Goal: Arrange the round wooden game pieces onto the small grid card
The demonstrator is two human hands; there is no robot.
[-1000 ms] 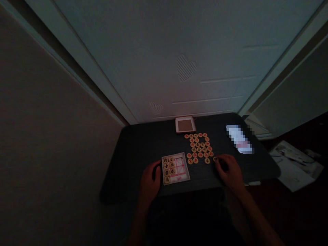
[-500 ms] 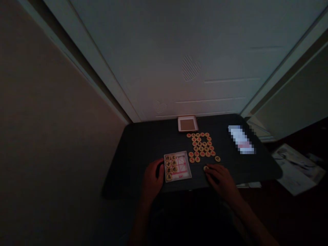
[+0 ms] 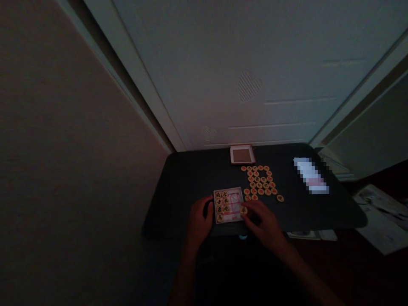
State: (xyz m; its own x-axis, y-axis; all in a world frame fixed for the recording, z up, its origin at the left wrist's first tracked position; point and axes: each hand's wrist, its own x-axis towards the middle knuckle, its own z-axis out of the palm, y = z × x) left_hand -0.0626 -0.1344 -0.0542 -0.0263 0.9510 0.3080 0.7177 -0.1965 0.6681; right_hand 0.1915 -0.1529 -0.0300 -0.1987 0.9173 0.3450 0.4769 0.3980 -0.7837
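A shallow open box [image 3: 236, 190] lies on the dark table. Several round Chinese chess pieces [image 3: 225, 201] with black characters fill its left part, in two columns. My left hand [image 3: 200, 216] is curled against the box's left edge, index finger and thumb at its side. Just over the box's right edge, my right hand [image 3: 263, 221] pinches one Chinese chess piece [image 3: 244, 210], its black character facing up. Beyond that hand, more Chinese chess pieces [image 3: 261, 191], mostly red and some black, lie in loose rows. A lone black piece [image 3: 280, 198] sits to their right.
The box lid [image 3: 242, 162] lies at the table's back edge, against a white panel [image 3: 204, 85] with heart patterns. A bright blurred-out object [image 3: 310, 175] rests at the table's right. Papers [image 3: 382, 221] lie on the floor beyond the table [image 3: 181, 178].
My right hand has carried its piece leftward to the box's right edge. The left hand stays at the box. The whole view has shifted slightly.
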